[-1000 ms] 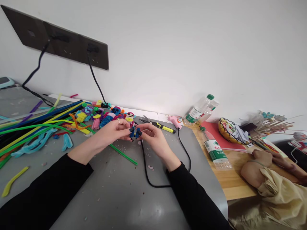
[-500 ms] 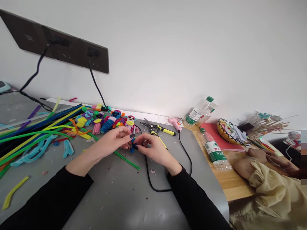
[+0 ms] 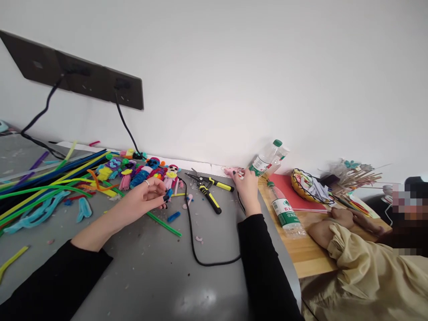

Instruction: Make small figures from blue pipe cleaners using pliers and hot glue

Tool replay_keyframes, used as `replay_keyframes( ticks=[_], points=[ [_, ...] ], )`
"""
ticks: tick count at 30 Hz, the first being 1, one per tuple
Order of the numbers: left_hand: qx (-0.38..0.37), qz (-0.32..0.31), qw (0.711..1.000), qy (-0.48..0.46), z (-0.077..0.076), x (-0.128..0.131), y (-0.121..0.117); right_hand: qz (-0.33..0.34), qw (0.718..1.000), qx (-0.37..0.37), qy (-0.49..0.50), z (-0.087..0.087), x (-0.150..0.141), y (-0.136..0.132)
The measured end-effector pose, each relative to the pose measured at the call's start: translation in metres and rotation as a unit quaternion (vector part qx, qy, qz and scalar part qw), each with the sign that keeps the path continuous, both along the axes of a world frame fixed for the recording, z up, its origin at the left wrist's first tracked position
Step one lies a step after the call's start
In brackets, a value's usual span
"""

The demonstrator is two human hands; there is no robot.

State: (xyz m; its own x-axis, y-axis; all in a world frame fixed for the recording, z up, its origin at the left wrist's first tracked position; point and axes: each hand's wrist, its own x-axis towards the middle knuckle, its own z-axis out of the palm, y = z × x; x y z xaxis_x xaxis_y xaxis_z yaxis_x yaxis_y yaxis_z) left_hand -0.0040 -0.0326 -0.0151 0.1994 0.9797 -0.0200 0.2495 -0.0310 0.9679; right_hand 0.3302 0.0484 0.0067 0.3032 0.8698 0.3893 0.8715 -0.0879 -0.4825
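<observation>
My left hand [image 3: 150,194] pinches a small blue piece of pipe cleaner [image 3: 169,193] between thumb and fingers, above the grey mat. Farther right, my right hand [image 3: 246,185] is closed over the handle of a pink glue gun [image 3: 231,170], which lies near the wall; the hand hides most of it. Another short blue piece [image 3: 174,217] lies on the mat below my left hand. Several pipe-cleaner dolls [image 3: 147,171] are grouped just behind that hand. Yellow-and-black pliers [image 3: 210,196] rest open between my two hands.
Long coloured pipe cleaners [image 3: 67,178] spread over the left side. A black cord [image 3: 194,249] loops across the mat [image 3: 160,276]. Water bottles [image 3: 283,209] and a basket [image 3: 307,185] stand at right, beside another person's arm [image 3: 354,249]. A socket panel [image 3: 96,76] is on the wall.
My right hand has left the blue piece and moved right to the glue gun. My left hand still holds a blue piece; another now shows on the mat. The view has shifted slightly right.
</observation>
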Motion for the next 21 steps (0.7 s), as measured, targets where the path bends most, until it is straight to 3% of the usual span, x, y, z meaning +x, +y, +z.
replay_keyframes(
  ticks=[4,7,14,17,19,21],
  points=[
    [0.02,-0.004,1.0,0.01,0.007,0.005,-0.003,0.009,1.0,-0.02,-0.015,-0.02,0.009,0.013],
    [0.008,-0.011,1.0,0.017,0.016,0.008,-0.008,0.008,1.0,0.0,-0.022,-0.025,0.009,0.012],
    [-0.002,-0.006,0.999,0.038,0.015,0.009,-0.008,-0.015,0.996,0.092,0.002,-0.005,0.011,-0.008],
    [0.018,0.0,0.999,0.034,0.011,0.008,-0.009,0.019,0.981,0.15,0.119,0.006,0.008,-0.02],
    [0.022,0.014,0.999,0.031,0.01,0.006,-0.011,0.091,0.951,0.162,0.248,0.011,0.004,-0.03],
    [0.03,0.032,0.998,0.032,0.01,0.004,-0.012,0.176,0.911,0.122,0.353,0.014,-0.003,-0.043]
  ],
)
